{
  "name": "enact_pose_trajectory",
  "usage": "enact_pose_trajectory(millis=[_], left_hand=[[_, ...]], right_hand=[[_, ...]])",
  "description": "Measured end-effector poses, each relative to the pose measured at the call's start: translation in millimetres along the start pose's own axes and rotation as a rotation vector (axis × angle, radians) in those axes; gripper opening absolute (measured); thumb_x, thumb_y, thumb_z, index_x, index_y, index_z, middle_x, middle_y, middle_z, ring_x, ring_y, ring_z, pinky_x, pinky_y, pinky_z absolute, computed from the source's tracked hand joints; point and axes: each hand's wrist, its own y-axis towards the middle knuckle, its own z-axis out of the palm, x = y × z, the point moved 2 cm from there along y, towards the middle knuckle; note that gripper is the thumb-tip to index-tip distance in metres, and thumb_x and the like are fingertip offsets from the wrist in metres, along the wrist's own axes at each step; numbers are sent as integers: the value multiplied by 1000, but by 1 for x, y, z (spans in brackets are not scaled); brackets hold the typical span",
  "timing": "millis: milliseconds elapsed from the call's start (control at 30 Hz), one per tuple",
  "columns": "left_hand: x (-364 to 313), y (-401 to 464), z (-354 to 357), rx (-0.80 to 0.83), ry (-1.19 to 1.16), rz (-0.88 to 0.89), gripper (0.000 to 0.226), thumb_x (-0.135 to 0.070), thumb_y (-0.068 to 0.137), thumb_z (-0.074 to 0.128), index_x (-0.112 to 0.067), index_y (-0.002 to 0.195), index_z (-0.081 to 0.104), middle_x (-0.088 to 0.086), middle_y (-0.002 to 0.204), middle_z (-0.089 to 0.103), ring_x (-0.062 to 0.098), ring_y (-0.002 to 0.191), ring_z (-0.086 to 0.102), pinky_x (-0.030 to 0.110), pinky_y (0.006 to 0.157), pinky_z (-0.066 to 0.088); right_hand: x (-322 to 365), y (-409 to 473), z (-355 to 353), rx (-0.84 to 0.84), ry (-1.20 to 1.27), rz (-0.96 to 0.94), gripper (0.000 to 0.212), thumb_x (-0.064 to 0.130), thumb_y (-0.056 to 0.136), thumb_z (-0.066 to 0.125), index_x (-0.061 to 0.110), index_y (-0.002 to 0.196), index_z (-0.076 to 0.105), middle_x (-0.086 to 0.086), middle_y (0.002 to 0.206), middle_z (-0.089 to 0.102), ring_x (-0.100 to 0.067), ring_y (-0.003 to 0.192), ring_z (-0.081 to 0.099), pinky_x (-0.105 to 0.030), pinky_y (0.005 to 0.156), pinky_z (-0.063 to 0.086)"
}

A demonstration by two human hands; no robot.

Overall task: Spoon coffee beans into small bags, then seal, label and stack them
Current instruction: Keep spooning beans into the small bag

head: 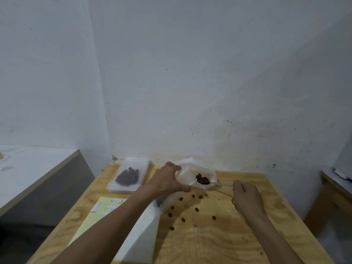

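My left hand (168, 180) grips the left edge of a clear plastic container (190, 171) at the back of the wooden table (228, 235). My right hand (247, 197) holds the handle of a clear plastic spoon (222, 184). The spoon's bowl lies in the container among a small heap of coffee beans (202, 179). Several loose beans (182, 219) are scattered on the table in front of the container. A filled bag of beans (127, 177) lies on a stack of bags at the back left.
A yellow sheet with small white labels (106, 206) lies at the left of the table. White plastic bags (141, 235) lie under my left forearm. A white counter (28, 168) stands to the left, another table (335, 183) to the right. The wall is close behind.
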Motion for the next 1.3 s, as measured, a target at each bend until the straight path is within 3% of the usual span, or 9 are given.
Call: enact_pose_trajectory(millis=[433, 667, 767, 900, 1033, 1100, 1167, 1233, 1300], left_hand=[[19, -8, -2, 58, -57, -30, 97, -55, 68, 86, -28, 150, 41, 1, 152, 37, 19, 128, 45, 27, 95, 42], [22, -10, -7, 76, -96, -68, 99, -61, 63, 85, -31, 148, 44, -1, 141, 38, 22, 128, 45, 38, 104, 46], [24, -9, -9, 95, -87, -91, 100, -62, 64, 85, -32, 149, 42, 0, 149, 34, 25, 134, 42, 39, 109, 42], [19, -4, -4, 147, -25, -87, 97, -61, 67, 83, -32, 150, 40, -1, 151, 33, 23, 134, 42, 31, 100, 39], [13, 6, 3, 169, -25, -109, 96, -63, 65, 83, -31, 147, 44, -3, 142, 38, 22, 124, 47, 31, 96, 43], [10, 10, 7, 167, -54, -104, 94, -60, 66, 84, -28, 146, 46, -3, 139, 40, 19, 119, 47, 29, 90, 41], [7, 14, 8, 142, -108, -84, 93, -57, 66, 85, -22, 144, 49, -4, 140, 43, 17, 118, 48, 27, 88, 41], [3, 17, 7, 99, -137, -42, 89, -56, 65, 86, -18, 139, 54, -5, 143, 44, 16, 119, 49, 27, 90, 43], [-2, 20, 5, 59, -127, 16, 86, -56, 65, 85, -18, 137, 57, -5, 150, 41, 16, 124, 49, 29, 96, 45]], right_hand=[[48, -8, -13, 110, 20, -216, 36, 14, 97, 46, 15, 62, 37, 11, 45, 32, -12, 41, 35, -28, 51, 27], [79, -17, -10, -9, -349, -690, 34, 23, 100, 51, 19, 67, 47, 7, 47, 45, -11, 40, 37, -27, 44, 28], [79, -14, -13, -119, -506, -725, 31, 25, 100, 50, 17, 70, 46, 9, 48, 40, -8, 39, 35, -26, 42, 23], [68, -18, 6, -165, -712, -792, 40, 34, 101, 37, 16, 66, 47, 6, 47, 45, -16, 31, 42, -22, 36, 25], [55, -15, 26, -132, -787, -668, 32, 15, 82, 78, 11, 63, 53, 0, 43, 48, -19, 24, 40, -13, 40, 8], [53, -12, 33, -119, -782, -572, 33, 11, 73, 85, 9, 62, 54, -1, 41, 47, -19, 24, 32, -11, 45, 3], [53, -10, 37, -82, -831, -445, 22, 16, 89, 72, 9, 75, 57, -3, 54, 57, -20, 38, 35, -19, 40, 13], [51, 0, 38, -134, -789, -320, 24, 26, 105, 43, 11, 90, 54, -2, 72, 60, -21, 57, 45, -29, 50, 30], [44, 11, 36, -132, -611, -188, 33, 26, 105, 36, 8, 84, 55, -1, 69, 51, -21, 61, 47, -30, 55, 33]])
